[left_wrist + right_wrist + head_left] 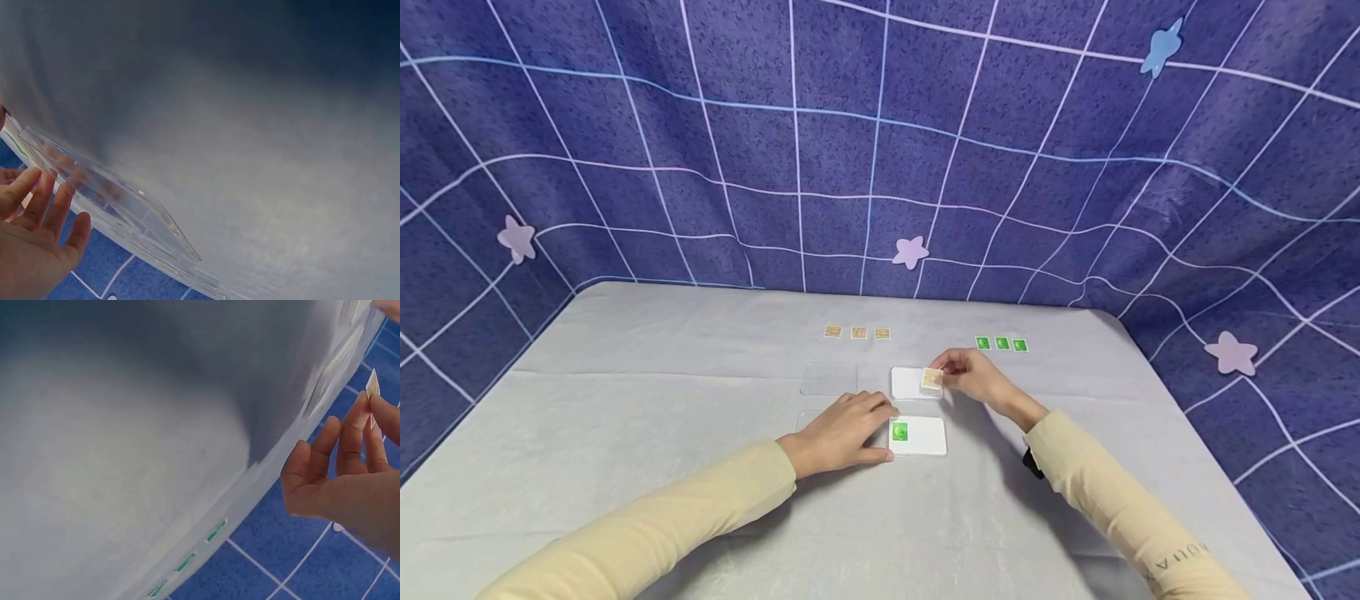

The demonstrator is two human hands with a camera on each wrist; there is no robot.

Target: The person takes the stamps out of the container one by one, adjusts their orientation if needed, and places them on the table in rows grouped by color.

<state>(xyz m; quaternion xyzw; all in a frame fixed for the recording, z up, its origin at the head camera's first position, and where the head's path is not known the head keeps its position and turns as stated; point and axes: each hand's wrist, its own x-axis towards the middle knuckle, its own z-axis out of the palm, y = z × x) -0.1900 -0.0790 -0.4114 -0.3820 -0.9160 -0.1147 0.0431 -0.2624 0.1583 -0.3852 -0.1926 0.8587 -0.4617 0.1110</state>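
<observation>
My right hand (pixel 977 377) pinches a small tan stamp-like square (pixel 932 378) with a white border between thumb and fingertips. It is over the right end of the rear white card (pixel 906 382); the right wrist view shows the square (pixel 373 387) edge-on at the fingertips. My left hand (pixel 847 429) lies palm-down, its fingers spread loosely at the left edge of the front white card (pixel 928 437). On that card's left end sits a green square (pixel 899 431). Under and beside the left hand is a clear plastic plate (pixel 119 187), partly hidden in the head view.
Three tan squares (pixel 859 332) lie in a row at the back of the grey cloth-covered table (pixel 647 392). To their right is a row of three green squares (pixel 1002 342). Another clear plate (pixel 829 378) lies left of the rear card. A blue gridded curtain (pixel 737 150) hangs behind.
</observation>
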